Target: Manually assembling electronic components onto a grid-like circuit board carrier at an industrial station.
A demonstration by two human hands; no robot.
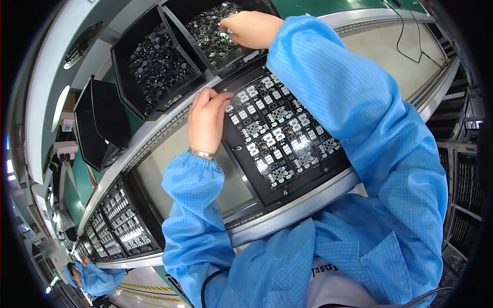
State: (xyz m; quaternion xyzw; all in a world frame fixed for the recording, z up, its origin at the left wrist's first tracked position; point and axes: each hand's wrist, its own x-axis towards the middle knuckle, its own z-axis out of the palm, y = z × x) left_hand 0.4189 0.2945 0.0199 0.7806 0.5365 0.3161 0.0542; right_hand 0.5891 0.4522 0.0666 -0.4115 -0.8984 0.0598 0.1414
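My right hand [251, 29] reaches over a black bin of small shiny metal parts [213, 31]. Its fingers are bent and drawn together at the heap; whatever lies between them is too small to make out. My left hand [206, 120] is at the far left corner of a black carrier tray [239, 141] on the conveyor. Its fingers are curled together, tips near the tray's edge, and what they hold, if anything, is hidden. Rows of small circuit boards [280, 133] with white and silvery components fill the tray. My right sleeve covers its right side.
A second black bin [120, 77] holds dark round parts [156, 61]. Left of it stands another black bin [102, 120]. The conveyor's metal rail [303, 200] runs along my front. More loaded trays [123, 220] stand down the line at left, near another person in blue [95, 277].
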